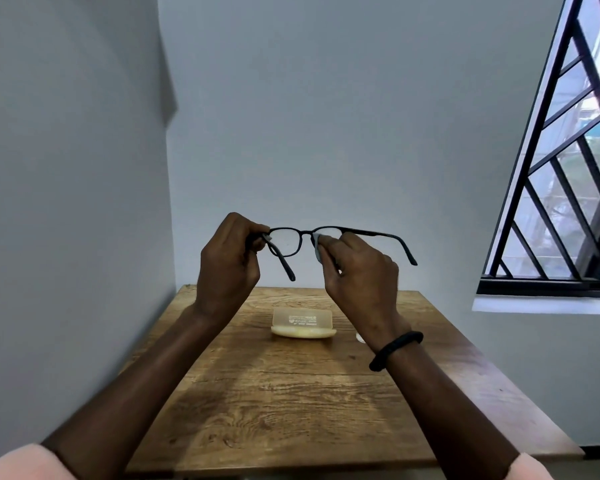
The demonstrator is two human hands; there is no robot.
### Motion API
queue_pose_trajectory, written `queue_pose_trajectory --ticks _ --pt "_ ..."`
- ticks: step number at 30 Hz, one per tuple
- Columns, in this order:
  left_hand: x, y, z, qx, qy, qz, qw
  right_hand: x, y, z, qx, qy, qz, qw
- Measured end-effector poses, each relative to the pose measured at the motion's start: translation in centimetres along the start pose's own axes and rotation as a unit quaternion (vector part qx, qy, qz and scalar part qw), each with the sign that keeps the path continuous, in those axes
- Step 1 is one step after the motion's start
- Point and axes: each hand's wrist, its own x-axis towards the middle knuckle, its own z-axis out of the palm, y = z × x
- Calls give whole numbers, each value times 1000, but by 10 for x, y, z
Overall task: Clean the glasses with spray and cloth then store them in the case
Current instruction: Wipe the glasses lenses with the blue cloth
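Observation:
Black-framed glasses (288, 237) are held up in the air above the wooden table (291, 393), temples unfolded toward me. My left hand (227, 258) pinches the frame at its left hinge. My right hand (355, 268) pinches a small pale grey cloth (317, 245) against the right lens, which the cloth and fingers mostly hide. A translucent yellowish glasses case (302, 323) lies open on the table below the hands, its lid standing up. A bit of a white object (360, 337), perhaps the spray bottle, shows beside my right wrist; the rest is hidden.
The table stands in a corner, with a grey wall to the left and behind. A barred window (568, 168) is on the right wall. A black band (395, 349) circles my right wrist.

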Motion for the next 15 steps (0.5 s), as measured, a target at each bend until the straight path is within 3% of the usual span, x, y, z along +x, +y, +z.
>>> queue_pose_trajectory --ticks 7,15 --pt "-4 -1 -2 6 -1 -9 1000 -12 5 -4 -35 -55 25 998" --pt "-6 3 3 11 -13 -9 1000 -4 4 -4 -62 -1 97 993"
